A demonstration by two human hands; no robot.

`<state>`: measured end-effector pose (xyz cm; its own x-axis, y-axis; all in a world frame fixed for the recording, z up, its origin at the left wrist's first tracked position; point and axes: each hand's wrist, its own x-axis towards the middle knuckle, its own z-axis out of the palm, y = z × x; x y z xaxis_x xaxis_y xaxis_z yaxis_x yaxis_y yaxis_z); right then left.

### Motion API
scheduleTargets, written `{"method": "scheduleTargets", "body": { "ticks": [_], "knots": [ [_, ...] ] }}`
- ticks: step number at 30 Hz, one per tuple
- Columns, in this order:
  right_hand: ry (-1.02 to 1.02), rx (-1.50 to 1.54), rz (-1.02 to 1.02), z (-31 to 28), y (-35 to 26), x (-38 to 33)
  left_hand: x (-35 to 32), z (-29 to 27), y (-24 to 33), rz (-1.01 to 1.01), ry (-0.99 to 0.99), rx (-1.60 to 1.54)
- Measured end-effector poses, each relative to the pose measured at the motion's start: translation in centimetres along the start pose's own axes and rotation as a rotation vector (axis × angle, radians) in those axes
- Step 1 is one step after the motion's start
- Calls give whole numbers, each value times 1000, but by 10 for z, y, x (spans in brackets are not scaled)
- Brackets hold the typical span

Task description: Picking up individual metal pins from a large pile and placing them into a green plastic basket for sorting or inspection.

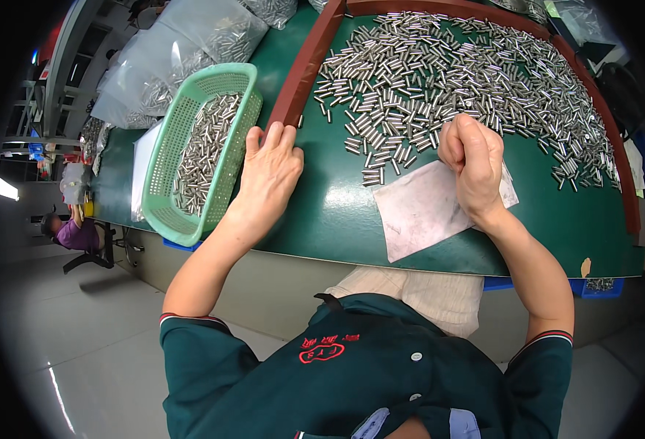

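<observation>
My left hand [271, 164] is palm down between a light green perforated plastic basket [163, 157] and the wooden divider. Its fingers curl downward, and whatever they hold is hidden beneath them. The basket contains many short metal pins [209, 146]. My right hand [474, 157] is closed in a fist over the near edge of a large spread of loose metal pins [410, 80]; I cannot make out what is inside it. Partly under that hand lies a smudged pale sheet [419, 212] on the green tabletop [322, 234].
A reddish-brown wooden border [304, 73] rims the spread of pins. Clear plastic bags [183, 51] filled with pins stand behind the basket. Blue bins [599, 289] show below the table edge at right. A person in purple [79, 233] sits far off at left.
</observation>
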<state>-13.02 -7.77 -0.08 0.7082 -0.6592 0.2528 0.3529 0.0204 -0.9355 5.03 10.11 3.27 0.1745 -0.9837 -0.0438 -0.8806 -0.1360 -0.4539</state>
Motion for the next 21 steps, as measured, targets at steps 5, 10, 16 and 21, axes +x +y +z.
{"method": "scheduleTargets", "body": {
  "ticks": [5, 10, 16, 21],
  "knots": [
    [7, -1, -9, -1, -1, 0, 3, 0, -1, 30, 111, -38],
    [6, -18, -3, -1, -1, 1, 9, -23, 20, -115, 17, -1216],
    [5, -12, -13, 0, -2, 1, 47, -18, 48, -77, -106, -1914],
    [49, 36, 19, -4, -2, 3, 77, -15, 63, -54, -145, -2085]
  ]
}}
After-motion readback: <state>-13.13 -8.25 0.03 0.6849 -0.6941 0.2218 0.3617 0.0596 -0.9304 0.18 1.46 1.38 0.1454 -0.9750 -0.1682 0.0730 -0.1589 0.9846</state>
